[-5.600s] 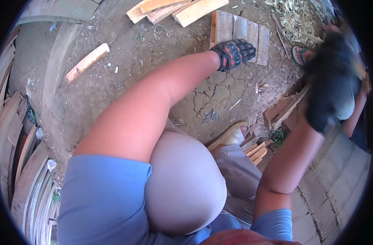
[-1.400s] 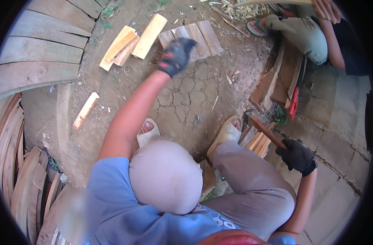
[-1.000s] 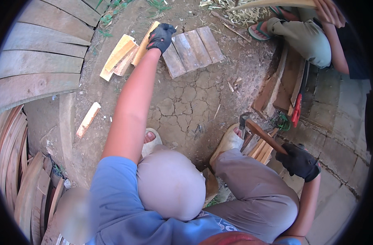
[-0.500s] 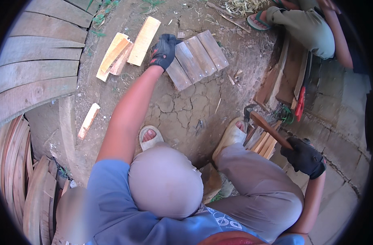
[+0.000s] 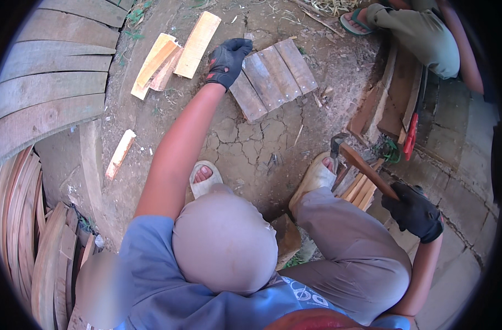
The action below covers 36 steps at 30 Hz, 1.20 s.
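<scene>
My left hand (image 5: 228, 59), in a black glove, reaches far forward and its fingers curl over the upper left edge of a row of three grey boards (image 5: 273, 77) lying side by side on the cracked dirt. My right hand (image 5: 413, 212), also gloved, grips the wooden handle of a hammer (image 5: 361, 165) at my right side. The hammer's metal head (image 5: 336, 144) points toward the ground near my right foot (image 5: 315, 177).
Pale fresh-cut planks (image 5: 196, 36) lie left of the grey boards, with a small offcut (image 5: 120, 154) nearer me. Long weathered curved planks (image 5: 53, 71) are stacked at left. Short sticks (image 5: 361, 190) sit by my right foot. Another person's leg (image 5: 421, 33) and a red-handled tool (image 5: 410, 137) are at right.
My left hand moved from the pale planks onto the grey boards' left edge. The right hand with the hammer has stayed low at my right side.
</scene>
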{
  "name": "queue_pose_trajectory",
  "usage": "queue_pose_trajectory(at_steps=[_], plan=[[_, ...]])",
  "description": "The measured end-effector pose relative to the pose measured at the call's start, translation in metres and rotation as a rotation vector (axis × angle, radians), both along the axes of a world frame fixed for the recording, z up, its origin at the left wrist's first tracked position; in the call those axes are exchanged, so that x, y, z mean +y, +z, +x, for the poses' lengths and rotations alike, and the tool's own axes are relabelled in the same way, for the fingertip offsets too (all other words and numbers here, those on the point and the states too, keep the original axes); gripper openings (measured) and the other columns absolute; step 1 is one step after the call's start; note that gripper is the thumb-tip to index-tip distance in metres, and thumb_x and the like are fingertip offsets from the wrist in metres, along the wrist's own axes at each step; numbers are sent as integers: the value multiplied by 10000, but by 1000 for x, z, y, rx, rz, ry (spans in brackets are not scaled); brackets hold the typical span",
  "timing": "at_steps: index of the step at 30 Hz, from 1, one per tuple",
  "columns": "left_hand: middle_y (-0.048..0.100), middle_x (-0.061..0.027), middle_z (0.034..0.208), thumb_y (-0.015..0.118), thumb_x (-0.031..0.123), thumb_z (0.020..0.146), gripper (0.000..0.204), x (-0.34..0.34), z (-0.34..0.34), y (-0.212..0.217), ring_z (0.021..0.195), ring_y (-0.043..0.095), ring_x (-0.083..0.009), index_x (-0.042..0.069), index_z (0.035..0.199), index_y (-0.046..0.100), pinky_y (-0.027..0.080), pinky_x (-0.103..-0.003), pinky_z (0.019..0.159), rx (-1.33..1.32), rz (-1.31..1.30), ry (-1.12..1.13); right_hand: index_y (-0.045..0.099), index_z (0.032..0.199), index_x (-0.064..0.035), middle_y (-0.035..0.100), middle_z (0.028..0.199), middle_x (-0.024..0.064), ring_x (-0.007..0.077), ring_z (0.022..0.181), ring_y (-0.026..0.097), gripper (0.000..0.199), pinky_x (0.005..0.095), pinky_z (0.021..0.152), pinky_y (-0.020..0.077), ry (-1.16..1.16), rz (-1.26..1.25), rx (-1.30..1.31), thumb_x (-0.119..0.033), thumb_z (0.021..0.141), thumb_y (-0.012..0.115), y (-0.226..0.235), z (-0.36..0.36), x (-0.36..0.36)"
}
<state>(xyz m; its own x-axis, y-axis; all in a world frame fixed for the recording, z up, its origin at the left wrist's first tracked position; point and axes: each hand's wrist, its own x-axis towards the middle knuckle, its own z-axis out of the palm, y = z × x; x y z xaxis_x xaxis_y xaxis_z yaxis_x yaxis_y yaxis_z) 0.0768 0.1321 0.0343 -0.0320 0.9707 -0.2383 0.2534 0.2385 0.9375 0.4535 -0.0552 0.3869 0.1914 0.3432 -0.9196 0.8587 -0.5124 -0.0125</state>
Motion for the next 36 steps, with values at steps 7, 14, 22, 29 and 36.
queue_pose_trajectory(at_steps=[7,14,22,29,36], plan=[[795,-108,1097,660,282,1020,293,-4,2,-27,1052,731,-239,35,1132,771,535,-359,970,134,148,-71,688,1124,-46,623,706,51,140,554,618,270,335,518,499,-18,-18,-10,-285,998,681,2,-2,2],[790,-106,1028,577,184,1033,225,-4,1,-30,999,735,-270,30,1062,739,545,-377,922,149,261,-115,658,996,-49,550,651,14,106,508,560,208,304,457,469,-40,36,30,-256,987,677,1,2,-2],[794,-106,1065,586,244,1050,265,-7,0,-25,1044,735,-251,37,1115,738,542,-379,961,157,238,-130,692,1110,-50,632,710,72,148,561,635,279,341,540,498,19,15,16,-301,988,704,3,0,1],[795,-139,1079,671,171,1014,225,-8,2,-33,1003,759,-253,21,1161,752,581,-373,901,79,219,-77,695,1071,-26,596,668,63,144,513,608,291,334,490,470,-10,99,36,-309,1001,703,-3,-1,2],[786,-127,1142,689,226,1018,277,-9,0,-31,1074,737,-228,20,1191,752,553,-363,966,-25,166,-101,672,1084,-1,537,656,28,113,469,560,256,308,462,429,-197,335,69,-254,1050,654,-7,-3,2]])
